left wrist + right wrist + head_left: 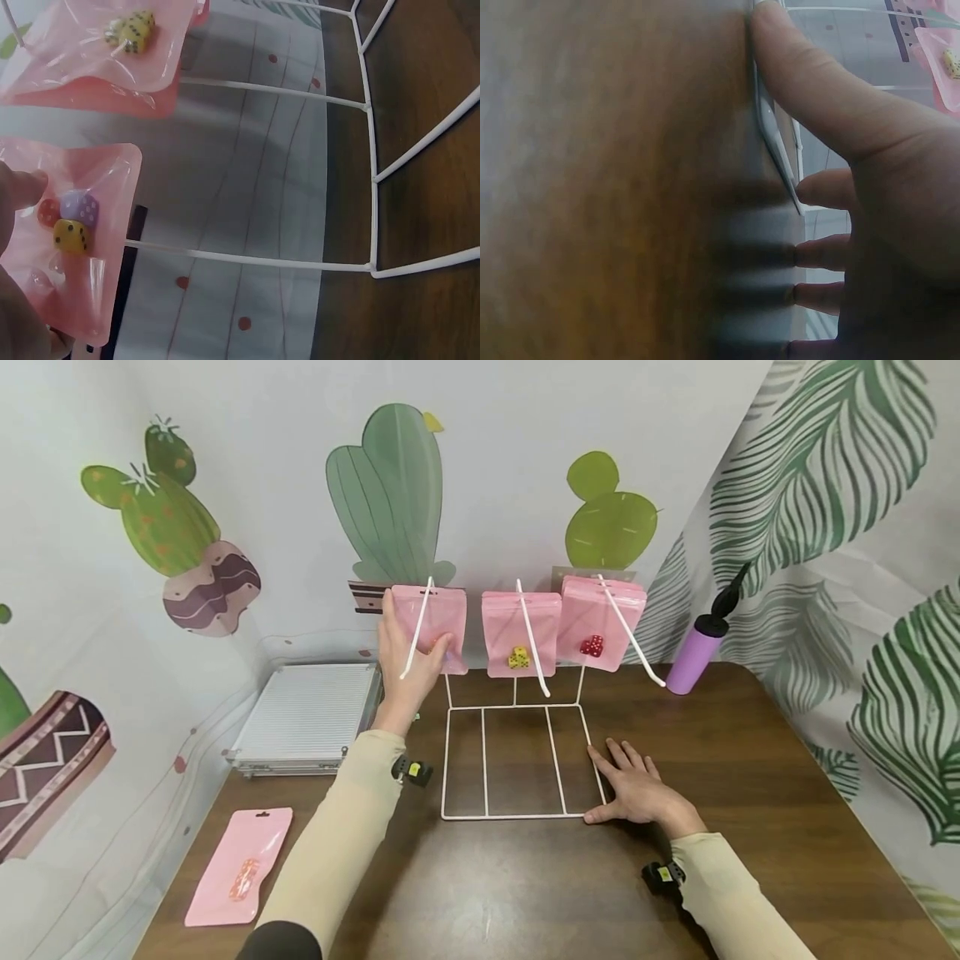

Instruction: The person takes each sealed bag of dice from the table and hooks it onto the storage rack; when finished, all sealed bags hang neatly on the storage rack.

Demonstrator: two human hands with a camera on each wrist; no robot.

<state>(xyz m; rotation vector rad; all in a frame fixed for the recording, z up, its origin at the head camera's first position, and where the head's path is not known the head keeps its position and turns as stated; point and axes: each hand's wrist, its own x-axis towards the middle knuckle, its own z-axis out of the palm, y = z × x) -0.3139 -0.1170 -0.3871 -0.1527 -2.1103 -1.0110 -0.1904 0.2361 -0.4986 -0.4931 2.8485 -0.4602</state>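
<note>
A white wire rack (485, 768) stands on the table, with pink pouches on its prongs. On the left prong hangs a pink pouch (450, 610); my left hand (403, 667) grips it by its left side, thumb across the front. Inside it, in the left wrist view, are a yellow die (71, 236), a purple die (79, 207) and a red die (49, 212). The middle pouch (498, 622) contains yellow dice, the right pouch (600, 606) red dice. My right hand (637, 793) rests spread on the tabletop, thumb and index finger at the rack base's right edge.
Another pink pouch (225, 860), with orange-red contents, lies on the table at the left. Behind it sits a silver case (311, 710). A purple hand pump (693, 660) with a black top stands at the back right. A patterned backdrop (502, 468) rises behind the table.
</note>
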